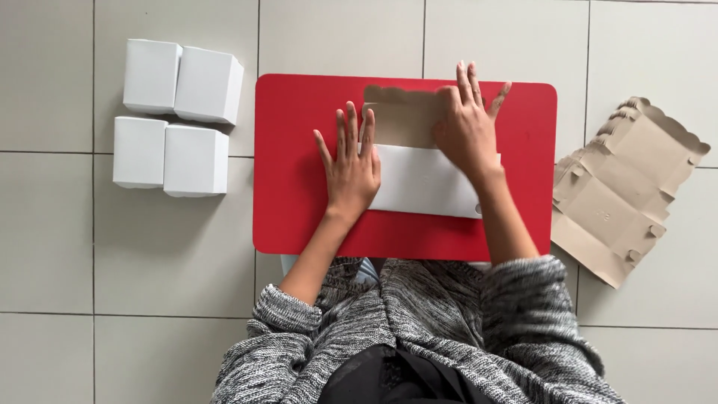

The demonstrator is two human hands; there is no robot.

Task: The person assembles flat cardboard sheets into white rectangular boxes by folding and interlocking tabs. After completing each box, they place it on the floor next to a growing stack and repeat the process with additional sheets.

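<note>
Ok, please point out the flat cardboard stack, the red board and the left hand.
flat cardboard stack [624,196]: head view, middle of top sheet.
red board [295,161]: head view, bare left part.
left hand [353,168]: head view, back of hand.

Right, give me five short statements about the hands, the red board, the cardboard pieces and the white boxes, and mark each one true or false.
1. The left hand lies flat, fingers spread, on the partly folded white and brown cardboard sheet. True.
2. That sheet rests on the bare grey floor tiles. False: it rests on the red rounded rectangular board.
3. Four closed white cardboard boxes stand on the tiles beside the board's left edge. True.
4. The stack of flat brown scallop-edged cardboard blanks lies on the board. False: it lies on the tiles, off the board's right side.
5. The right hand rests on a white box. False: it presses the sheet's brown flap.
</note>
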